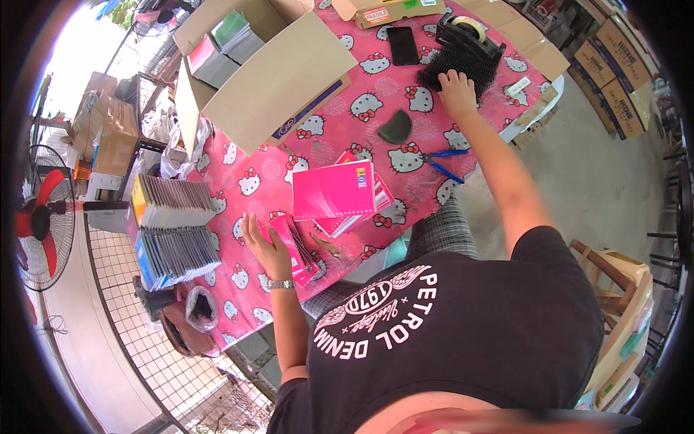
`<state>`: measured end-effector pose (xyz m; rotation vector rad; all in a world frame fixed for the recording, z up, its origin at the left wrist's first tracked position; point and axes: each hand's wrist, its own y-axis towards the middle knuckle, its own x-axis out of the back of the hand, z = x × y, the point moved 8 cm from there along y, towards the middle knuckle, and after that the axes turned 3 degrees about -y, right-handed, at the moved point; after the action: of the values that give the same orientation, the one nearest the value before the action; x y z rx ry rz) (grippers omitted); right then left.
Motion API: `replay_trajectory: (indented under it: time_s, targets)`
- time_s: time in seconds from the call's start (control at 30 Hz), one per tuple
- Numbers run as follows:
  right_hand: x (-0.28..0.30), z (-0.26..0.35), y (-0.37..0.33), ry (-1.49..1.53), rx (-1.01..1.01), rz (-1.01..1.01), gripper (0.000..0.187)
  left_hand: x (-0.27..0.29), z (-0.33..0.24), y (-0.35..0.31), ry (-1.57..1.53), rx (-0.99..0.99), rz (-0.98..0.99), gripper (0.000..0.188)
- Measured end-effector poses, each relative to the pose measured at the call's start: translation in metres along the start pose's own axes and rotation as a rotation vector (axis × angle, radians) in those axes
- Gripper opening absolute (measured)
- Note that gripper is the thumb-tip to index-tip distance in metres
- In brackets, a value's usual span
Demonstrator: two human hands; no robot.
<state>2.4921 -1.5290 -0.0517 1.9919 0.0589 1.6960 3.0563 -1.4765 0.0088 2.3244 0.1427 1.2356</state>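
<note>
My right hand point(457, 94) is touching black coils point(471, 66), grip unclear, near the bench's point(336, 137) far-right corner; my open left hand point(269, 252) is touching notebooks point(290, 240).

Bright daylight point(79, 40) glares at my ten o'clock; a red-bladed fan point(48, 189) shows at nine. Grey floor point(546, 184) spreads at my three, stacked cartons point(611, 65) sit at two, and wooden furniture point(636, 278) stands near four.

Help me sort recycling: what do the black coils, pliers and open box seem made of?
Coils: plastic or coated wire, dullish black; thin loops leave it open.
Pliers: presumably metal, though too small to tell; grips look smooth plastic or rubber, evenly blue.
Box: seems cardboard, matte tan, flat-sided.
</note>
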Motion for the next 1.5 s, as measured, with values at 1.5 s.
replay_trajectory:
  time_s: [1.5]
  targets:
    - [0.274, 0.147, -0.085, 1.189, 0.373, 0.140, 0.023, 0.011, -0.231, 0.084, -0.008, -0.634, 0.276, 0.019]
